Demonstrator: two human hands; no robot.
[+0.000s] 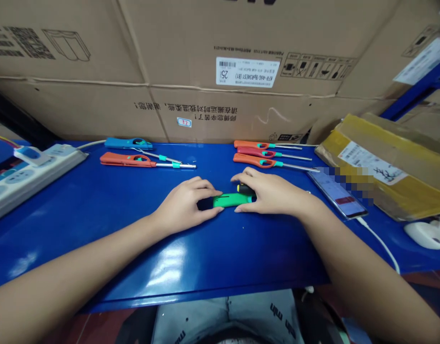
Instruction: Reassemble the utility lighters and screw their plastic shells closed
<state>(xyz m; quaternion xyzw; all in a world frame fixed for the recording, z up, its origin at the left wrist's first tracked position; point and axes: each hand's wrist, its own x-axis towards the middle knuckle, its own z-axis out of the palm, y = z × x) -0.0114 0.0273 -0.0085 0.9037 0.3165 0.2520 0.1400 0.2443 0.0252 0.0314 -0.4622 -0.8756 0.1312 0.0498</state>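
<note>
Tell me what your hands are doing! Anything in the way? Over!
Left hand pinching green lighter at its left end. Right hand at the other end, black-and-yellow tool in grasp. Phone off right, seemingly not in the way.

From where I sit, far away, I see a shiny blue table [98,210] with a straight front edge. Behind it, big brown cardboard [98,52] stands up like a wall, with long creases and black words printed upside down. A white label [245,72] is stuck on it. I see a dark post [15,107] at the left and a blue bar [409,98] slanting at the right. White light shines back off the tabletop. Below, I see a red tiled floor [101,325].
</note>
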